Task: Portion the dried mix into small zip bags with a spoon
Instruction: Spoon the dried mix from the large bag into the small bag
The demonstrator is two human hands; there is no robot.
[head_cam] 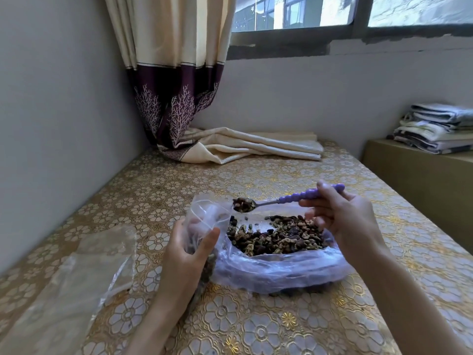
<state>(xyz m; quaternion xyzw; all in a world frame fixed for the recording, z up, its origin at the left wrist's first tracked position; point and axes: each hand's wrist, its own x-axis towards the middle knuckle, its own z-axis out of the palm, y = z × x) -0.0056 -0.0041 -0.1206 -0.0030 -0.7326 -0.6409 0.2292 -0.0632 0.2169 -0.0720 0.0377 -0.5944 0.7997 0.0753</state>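
The left hand grips a small clear zip bag upright, thumb curled across its near face and the other fingers wrapped behind, seen only dimly through the plastic. The bag's mouth stands open above the thumb; some dark mix shows low inside, mostly hidden by the palm.

The right hand pinches the purple beaded handle of a spoon, thumb on top, forefinger beneath, the remaining fingers loosely curled below it. The handle's end pokes out past the thumb. The metal bowl, heaped with mix, hovers just beside the small bag's mouth, beyond the left fingertips; whether it touches the plastic is hard to tell.

Under the right fingers lies a large plastic bag of dried mix, its mouth rolled open. It rests on a gold floral tablecloth. Left of the left hand lie more clear bags, their edges hard to make out.
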